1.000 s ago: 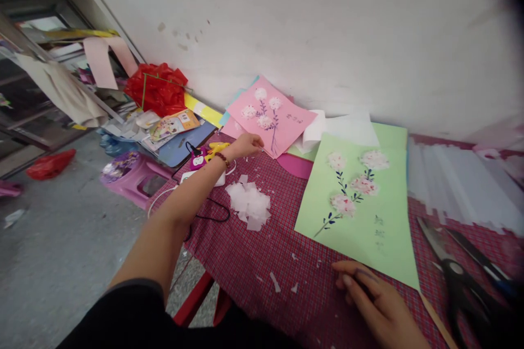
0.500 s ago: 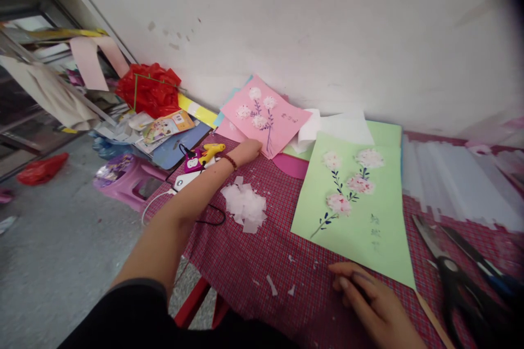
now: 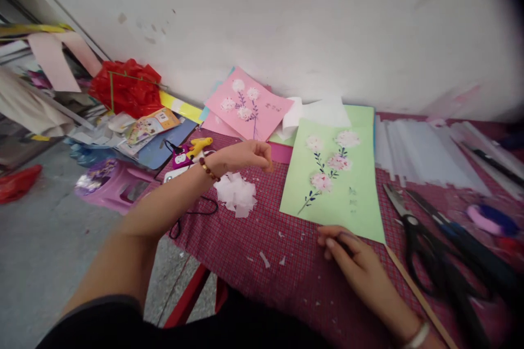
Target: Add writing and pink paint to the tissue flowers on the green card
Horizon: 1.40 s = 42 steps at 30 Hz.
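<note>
My left hand [image 3: 249, 155], with a beaded bracelet at the wrist, is in the air between the pink flower sheet [image 3: 268, 112] and a pile of white paper pieces [image 3: 236, 194]. Its fingers are curled in, with nothing visible in them. Near the bottom edge of the green flower sheet [image 3: 335, 207] is my right hand [image 3: 347, 255], fingers bent together around something dark and too small to name. Raised white and pink blossoms on dark painted stems decorate both sheets.
Black-handled scissors [image 3: 413, 240], a knife [image 3: 434, 212] and a wooden stick [image 3: 417, 294] lie at the right. Translucent strips [image 3: 426, 152] are behind them. A yellow glue gun [image 3: 199, 147] and black cord [image 3: 207, 207] are left; a purple stool [image 3: 110, 188] stands beside the table.
My left hand has come away from the lower edge of the pink sheet, moving right across the table. My right hand stays by the green sheet. The camera view has turned right.
</note>
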{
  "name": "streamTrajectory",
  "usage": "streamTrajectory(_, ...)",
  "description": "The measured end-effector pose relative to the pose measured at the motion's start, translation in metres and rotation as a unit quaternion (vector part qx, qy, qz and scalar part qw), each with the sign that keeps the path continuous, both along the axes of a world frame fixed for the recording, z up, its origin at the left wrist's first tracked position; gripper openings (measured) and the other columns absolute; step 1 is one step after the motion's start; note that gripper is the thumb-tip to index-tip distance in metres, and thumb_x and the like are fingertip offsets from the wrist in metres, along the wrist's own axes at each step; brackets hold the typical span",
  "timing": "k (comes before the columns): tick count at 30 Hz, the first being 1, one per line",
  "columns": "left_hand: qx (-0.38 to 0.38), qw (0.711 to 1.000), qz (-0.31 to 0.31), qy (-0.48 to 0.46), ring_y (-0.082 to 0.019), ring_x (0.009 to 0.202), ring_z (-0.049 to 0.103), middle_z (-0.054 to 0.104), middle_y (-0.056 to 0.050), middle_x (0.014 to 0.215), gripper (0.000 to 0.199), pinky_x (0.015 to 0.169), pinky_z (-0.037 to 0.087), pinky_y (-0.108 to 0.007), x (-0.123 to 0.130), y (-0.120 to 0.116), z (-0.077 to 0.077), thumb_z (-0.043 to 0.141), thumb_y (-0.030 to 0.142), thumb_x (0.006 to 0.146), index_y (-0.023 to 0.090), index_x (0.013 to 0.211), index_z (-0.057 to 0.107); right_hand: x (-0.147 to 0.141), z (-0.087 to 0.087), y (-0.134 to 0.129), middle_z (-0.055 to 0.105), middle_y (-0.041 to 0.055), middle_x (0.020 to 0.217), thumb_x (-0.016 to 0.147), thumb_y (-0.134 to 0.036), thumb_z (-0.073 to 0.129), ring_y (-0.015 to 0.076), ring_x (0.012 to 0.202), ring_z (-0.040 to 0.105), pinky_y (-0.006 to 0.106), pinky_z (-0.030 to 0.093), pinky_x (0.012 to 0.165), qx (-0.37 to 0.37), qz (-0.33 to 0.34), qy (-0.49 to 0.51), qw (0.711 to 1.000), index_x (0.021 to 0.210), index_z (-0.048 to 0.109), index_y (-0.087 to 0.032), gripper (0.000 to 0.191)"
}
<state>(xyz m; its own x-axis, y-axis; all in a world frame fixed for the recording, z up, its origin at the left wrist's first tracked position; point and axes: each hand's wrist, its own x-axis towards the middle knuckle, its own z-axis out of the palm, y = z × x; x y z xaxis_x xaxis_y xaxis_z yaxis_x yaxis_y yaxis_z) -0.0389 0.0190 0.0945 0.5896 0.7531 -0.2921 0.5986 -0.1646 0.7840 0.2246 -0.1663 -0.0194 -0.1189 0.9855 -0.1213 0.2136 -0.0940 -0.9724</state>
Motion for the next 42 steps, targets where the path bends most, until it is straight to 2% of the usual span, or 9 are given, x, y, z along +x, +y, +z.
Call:
streamTrajectory(7,-0.209,0.963,-0.087,-0.147,-0.009,0.062,0.055,0.064,0.003,0.065,0.008,0.062,0.040,-0.023,0.058,-0.056,-0.010,0.066,0.013,0.069,0.017,0.069,0.059,-0.016,0.033,0.007,0.058,0.0079,0.122,0.089,-0.043,0.055,0.0206,0.096,0.063,0.037,0.055,0.082,-0.011,-0.043,0.149,0.988,0.125,0.049,-0.027,0.040)
streamTrajectory(11,-0.222,0.957,-0.077,-0.172,-0.007,0.057,0.048,0.058,0.005,0.063,0.011,0.057,0.033,-0.023,0.069,-0.067,-0.018,0.069,0.017,0.069,0.016,0.071,0.059,-0.029,0.045,0.018,0.061,0.0037,0.097,0.080,-0.042,0.064,0.0173,0.081,0.059,0.031,0.051,0.073,0.011,-0.026,0.136,0.990,0.105,0.056,-0.023,0.033)
streamTrajectory(14,-0.235,0.948,-0.045,-0.208,-0.007,0.061,0.051,0.060,0.004,0.068,0.018,0.061,0.035,-0.023,0.066,-0.069,-0.025,0.072,0.015,0.068,0.016,0.081,0.061,-0.034,0.045,0.026,0.051,-0.0022,0.069,0.080,-0.043,0.063,0.0132,0.064,0.048,0.026,0.042,0.061,0.022,-0.045,0.098,0.994,0.076,0.053,-0.021,0.024)
streamTrajectory(19,-0.271,0.909,0.021,-0.314,-0.009,0.068,0.056,0.064,0.002,0.076,0.028,0.070,0.040,-0.025,0.049,-0.075,-0.031,0.074,0.015,0.070,0.017,0.095,0.063,-0.041,0.035,0.031,0.051,-0.0026,0.066,0.084,-0.044,0.061,0.0127,0.061,0.044,0.026,0.038,0.060,-0.020,-0.018,0.120,0.992,0.074,0.052,-0.020,0.027)
streamTrajectory(24,-0.327,0.885,-0.031,-0.331,-0.008,0.062,0.051,0.058,0.005,0.071,0.030,0.063,0.036,-0.023,0.035,-0.088,-0.035,0.077,0.023,0.071,0.018,0.098,0.063,-0.042,0.035,0.028,0.049,-0.0027,0.065,0.083,-0.041,0.067,0.0112,0.057,0.041,0.023,0.035,0.053,-0.047,-0.020,0.171,0.984,0.073,0.055,-0.020,0.026)
streamTrajectory(30,-0.297,0.908,-0.065,-0.290,-0.007,0.054,0.040,0.049,0.007,0.060,0.019,0.054,0.029,-0.023,0.031,-0.091,-0.053,0.072,0.029,0.078,0.017,0.080,0.057,-0.040,0.041,0.017,0.052,-0.0006,0.079,0.081,-0.038,0.069,0.0061,0.046,0.035,0.022,0.035,0.045,-0.113,0.007,0.303,0.946,0.077,0.055,-0.021,0.023)
streamTrajectory(37,-0.168,0.938,-0.070,-0.296,-0.009,0.070,0.050,0.055,0.003,0.075,0.016,0.068,0.042,-0.023,0.016,-0.099,-0.013,0.062,0.025,0.088,0.015,0.076,0.060,-0.050,0.048,0.011,0.044,-0.0044,0.064,0.085,-0.034,0.069,0.0084,0.050,0.037,0.022,0.039,0.052,-0.107,0.083,0.323,0.937,0.076,0.052,-0.021,0.023)
streamTrajectory(40,-0.139,0.915,-0.065,-0.374,-0.012,0.096,0.057,0.058,-0.004,0.112,0.015,0.089,0.045,-0.026,0.015,-0.115,0.004,0.059,0.016,0.087,0.015,0.073,0.060,-0.060,0.056,0.010,0.043,-0.0053,0.063,0.085,-0.034,0.069,0.0079,0.049,0.035,0.022,0.040,0.051,-0.126,0.109,0.366,0.916,0.076,0.055,-0.021,0.022)
streamTrajectory(42,-0.189,0.886,-0.062,-0.419,-0.013,0.093,0.060,0.060,-0.005,0.116,0.014,0.088,0.048,-0.029,0.016,-0.130,0.009,0.056,0.014,0.088,0.015,0.075,0.060,-0.070,0.064,0.006,0.044,-0.0055,0.064,0.084,-0.033,0.072,0.0073,0.049,0.035,0.021,0.041,0.051,-0.123,0.109,0.391,0.906,0.076,0.057,-0.021,0.020)
